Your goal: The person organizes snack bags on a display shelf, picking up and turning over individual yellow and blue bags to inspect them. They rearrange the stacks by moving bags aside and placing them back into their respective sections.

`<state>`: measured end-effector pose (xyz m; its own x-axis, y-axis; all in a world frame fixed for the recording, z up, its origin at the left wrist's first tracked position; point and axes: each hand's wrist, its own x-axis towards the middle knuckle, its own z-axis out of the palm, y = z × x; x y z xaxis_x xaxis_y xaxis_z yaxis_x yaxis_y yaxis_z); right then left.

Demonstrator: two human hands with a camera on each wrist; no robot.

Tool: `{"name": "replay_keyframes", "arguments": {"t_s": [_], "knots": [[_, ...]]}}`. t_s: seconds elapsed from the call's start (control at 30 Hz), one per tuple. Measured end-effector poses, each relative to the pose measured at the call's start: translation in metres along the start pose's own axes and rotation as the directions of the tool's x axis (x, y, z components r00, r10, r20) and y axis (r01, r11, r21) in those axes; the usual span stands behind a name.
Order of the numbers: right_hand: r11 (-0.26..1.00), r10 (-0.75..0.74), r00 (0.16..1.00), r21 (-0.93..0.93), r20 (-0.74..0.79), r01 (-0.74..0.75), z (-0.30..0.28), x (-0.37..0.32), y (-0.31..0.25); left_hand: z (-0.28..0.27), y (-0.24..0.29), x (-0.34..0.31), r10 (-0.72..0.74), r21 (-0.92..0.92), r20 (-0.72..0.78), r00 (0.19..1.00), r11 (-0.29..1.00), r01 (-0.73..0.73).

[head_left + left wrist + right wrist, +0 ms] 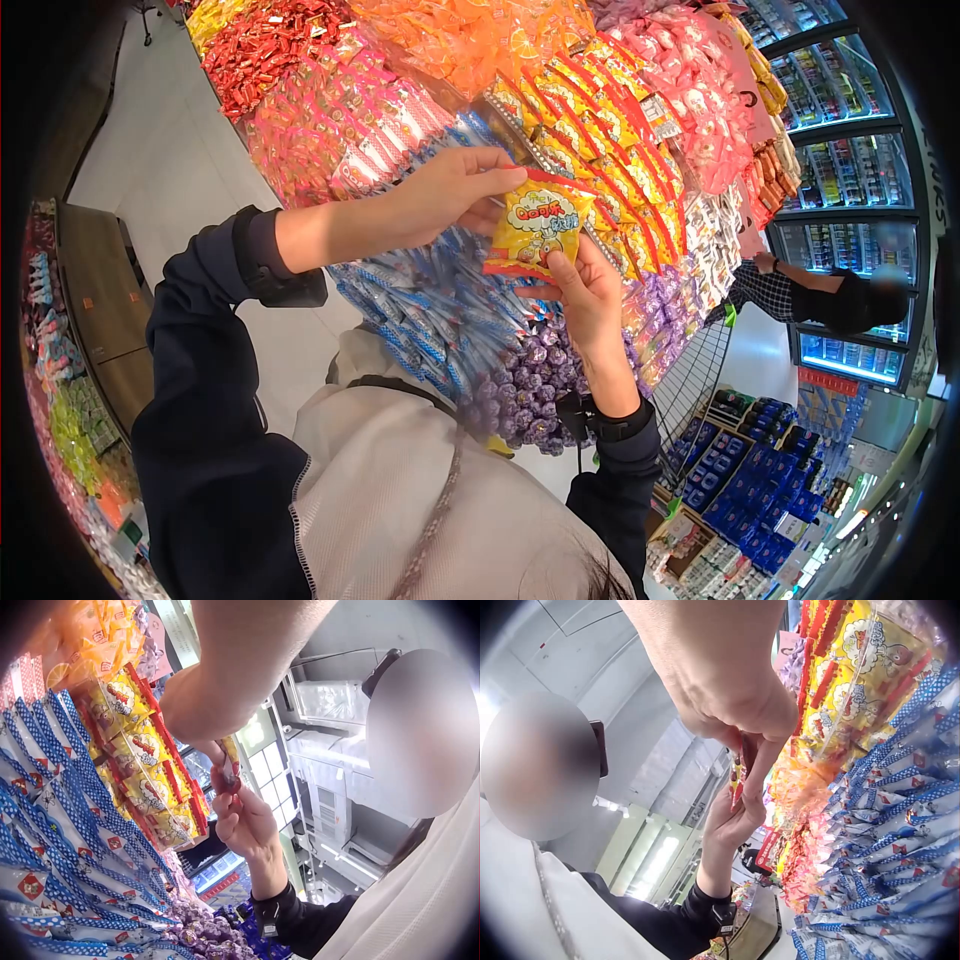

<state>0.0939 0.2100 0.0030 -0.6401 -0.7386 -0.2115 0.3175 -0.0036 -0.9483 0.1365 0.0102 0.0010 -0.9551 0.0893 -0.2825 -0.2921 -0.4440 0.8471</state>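
Between both hands is a small yellow candy packet (541,222) with red edges, its printed front facing up toward the head camera. My left hand (455,195) pinches its upper left edge, thumb lying along the top. The lower right part is gripped by my right hand (590,290), with the thumb on the printed front. Seen from the right wrist, the packet (739,776) appears nearly edge-on between the two hands. Just behind it in the head view, matching yellow packets (575,130) stand in slanted rows. Blue and white wrapped sweets (430,280) are heaped below the left forearm.
Purple-wrapped candies (535,385) lie at the near end of the display, with orange bags (470,40) at its far side. A black wire cart (690,375) stands to the right. Beyond it are another person (835,300) and lit drink fridges (845,165).
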Motion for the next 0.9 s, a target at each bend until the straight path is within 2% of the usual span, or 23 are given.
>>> {"name": "replay_keyframes", "arguments": {"t_s": [0.53,0.63,0.73,0.77,0.83,0.87,0.9], "knots": [[0.999,0.021,1.000,-0.025,-0.017,-0.022,0.002,0.000,0.000,-0.004,-0.003,0.000,-0.025,-0.043,0.016,1.000,0.999,0.026],[1.000,0.015,1.000,-0.017,-0.017,-0.016,0.001,0.001,0.004,-0.004,-0.001,0.002,-0.007,0.061,-0.033,0.999,0.998,0.009],[0.999,-0.045,0.998,-0.007,-0.040,0.044,0.002,0.006,0.006,-0.005,-0.006,0.003,0.146,0.083,0.020,0.989,0.986,-0.147],[0.998,-0.069,0.996,-0.016,-0.059,0.068,0.002,0.007,0.009,-0.002,-0.004,0.000,0.154,0.081,0.045,0.987,0.984,-0.157],[0.993,-0.119,0.989,-0.010,-0.085,0.118,0.003,0.008,0.016,-0.009,-0.006,0.001,0.205,0.240,0.089,0.975,0.946,-0.220],[0.982,-0.166,0.984,-0.104,-0.070,0.159,0.002,0.009,0.021,-0.013,-0.007,0.002,0.225,0.313,0.113,0.968,0.916,-0.250],[0.961,-0.211,0.976,-0.196,-0.053,0.197,0.000,0.010,0.025,-0.013,-0.005,0.002,0.195,0.310,0.083,0.977,0.927,-0.211]]}}
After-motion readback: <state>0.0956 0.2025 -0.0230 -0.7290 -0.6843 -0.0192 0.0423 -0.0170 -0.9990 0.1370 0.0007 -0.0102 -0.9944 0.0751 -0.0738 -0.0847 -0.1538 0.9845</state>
